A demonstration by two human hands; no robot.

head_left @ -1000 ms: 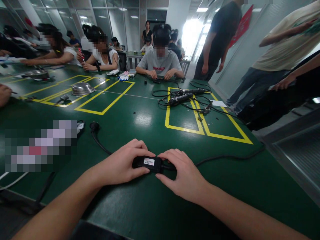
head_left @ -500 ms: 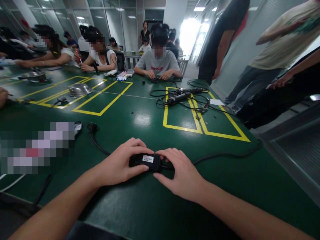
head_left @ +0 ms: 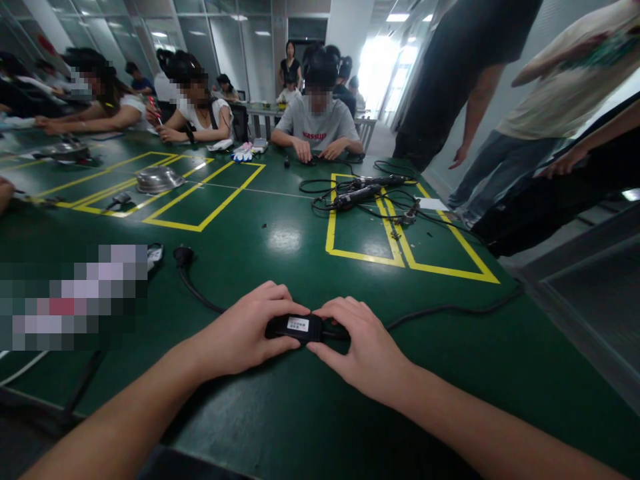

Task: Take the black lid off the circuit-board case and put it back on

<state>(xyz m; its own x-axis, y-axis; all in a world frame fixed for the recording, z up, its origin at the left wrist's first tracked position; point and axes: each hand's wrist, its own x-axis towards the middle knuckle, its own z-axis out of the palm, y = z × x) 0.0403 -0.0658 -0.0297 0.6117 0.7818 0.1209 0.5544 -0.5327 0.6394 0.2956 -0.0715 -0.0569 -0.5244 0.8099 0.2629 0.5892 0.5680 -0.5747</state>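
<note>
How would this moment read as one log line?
left hand: holding black box | right hand: at box's right end | black box: label up, on table | plug: farther left

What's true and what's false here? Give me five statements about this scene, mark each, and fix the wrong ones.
1. The left-hand grip is on the black box. True.
2. The box's label is yellow. False: the label is white.
3. The black plug lies on the green table. True.
4. The right-hand grip holds the metal bowl. False: the right-hand grip is at the box's right end.
5. Yellow tape marks the table. True.
</note>
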